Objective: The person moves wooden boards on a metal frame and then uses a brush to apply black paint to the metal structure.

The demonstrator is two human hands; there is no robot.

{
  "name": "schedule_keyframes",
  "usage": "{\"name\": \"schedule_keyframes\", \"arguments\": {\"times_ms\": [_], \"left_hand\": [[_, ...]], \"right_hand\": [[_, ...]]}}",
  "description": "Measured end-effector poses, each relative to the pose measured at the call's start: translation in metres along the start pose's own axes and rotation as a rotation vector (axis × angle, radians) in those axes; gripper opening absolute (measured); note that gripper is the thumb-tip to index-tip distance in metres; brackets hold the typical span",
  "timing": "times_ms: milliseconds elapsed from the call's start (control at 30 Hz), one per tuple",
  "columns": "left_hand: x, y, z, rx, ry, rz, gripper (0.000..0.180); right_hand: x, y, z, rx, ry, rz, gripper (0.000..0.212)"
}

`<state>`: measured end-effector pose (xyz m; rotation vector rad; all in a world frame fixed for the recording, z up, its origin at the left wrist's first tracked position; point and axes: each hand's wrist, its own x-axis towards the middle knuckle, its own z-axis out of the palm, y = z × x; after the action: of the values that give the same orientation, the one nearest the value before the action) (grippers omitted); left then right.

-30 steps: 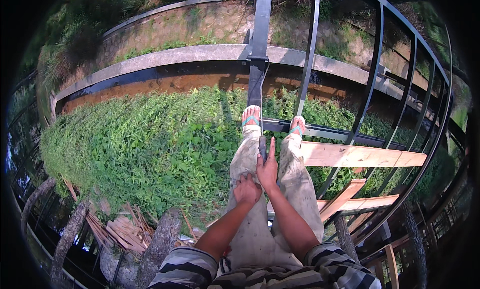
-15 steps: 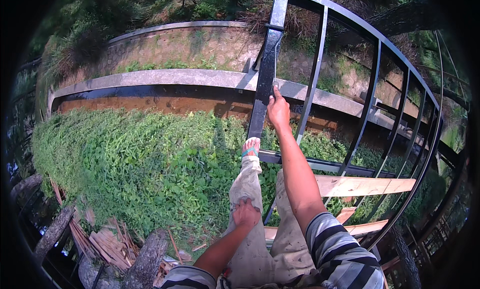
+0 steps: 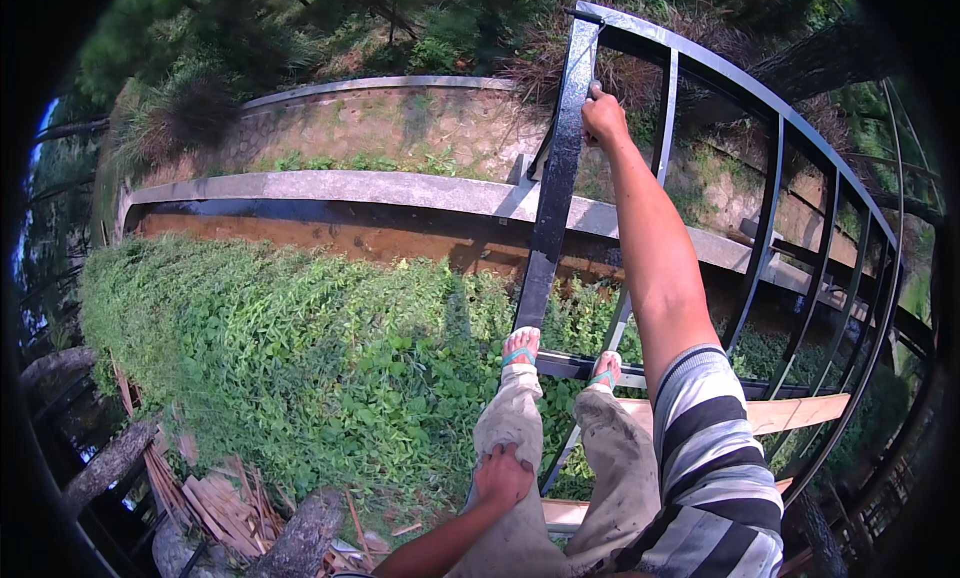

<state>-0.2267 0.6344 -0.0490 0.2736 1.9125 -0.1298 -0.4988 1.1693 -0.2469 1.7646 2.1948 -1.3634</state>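
My right hand (image 3: 604, 118) is closed around the handle of a paint roller, my arm stretched far forward. The narrow dark roller head (image 3: 585, 17) lies across the far end of a black metal beam (image 3: 558, 193). The beam's upper face looks glossy toward that end and duller near my foot. My left hand (image 3: 502, 475) rests on my left knee with nothing visible in it, its fingers spread over the light trouser leg (image 3: 515, 418). Sandals are on both feet, which stand at the beam's near end and on a crossbar (image 3: 560, 364).
The open metal frame (image 3: 775, 208) has gaps between its bars, with greenery below. Wooden planks (image 3: 795, 415) lie across it at the right. A concrete ledge (image 3: 330, 185) borders a brown water channel. Broken boards (image 3: 225, 503) and tree trunks (image 3: 110, 463) are at lower left.
My right hand and the paint roller have moved forward along the beam to its far end. My right foot has come into sight on the crossbar. My left hand stays on the knee.
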Motion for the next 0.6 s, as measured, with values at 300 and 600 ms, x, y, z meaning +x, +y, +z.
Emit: {"name": "schedule_keyframes", "arguments": {"times_ms": [300, 600], "left_hand": [[0.004, 0.007, -0.007, -0.013, 0.01, 0.003, 0.049], [0.003, 0.003, 0.006, -0.039, -0.025, -0.024, 0.049]], "right_hand": [[0.018, -0.006, -0.012, 0.042, -0.042, 0.034, 0.052], [-0.148, 0.047, -0.003, 0.064, -0.097, -0.034, 0.048]]}}
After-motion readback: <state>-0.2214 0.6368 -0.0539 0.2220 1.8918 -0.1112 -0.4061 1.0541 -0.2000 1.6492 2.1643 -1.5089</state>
